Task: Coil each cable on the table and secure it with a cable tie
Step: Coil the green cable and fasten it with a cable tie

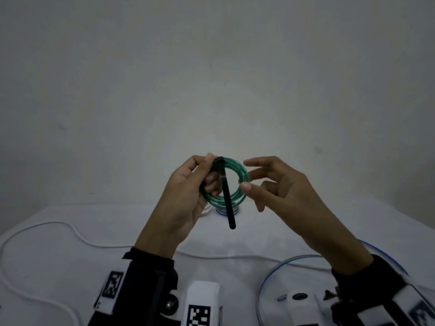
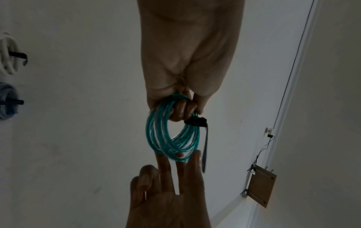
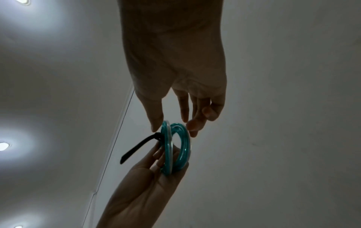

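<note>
Head view: left hand raised above the table, fingers curled round the 9 o'clock side of one green cable coil; one black cable tie wraps it at 11 o'clock, tail hanging to 6. Right hand at 3 o'clock, fingers loosely spread, thumb tip at the coil rim, gripping nothing. One loose white cable, one loose blue cable on table.

Left wrist view: two tied coils at 9 o'clock, white coil and blue coil.

Right wrist view: right fingertips flank the coil, contact unclear.

left hand gripping tied green cable coil, right hand beside
</note>
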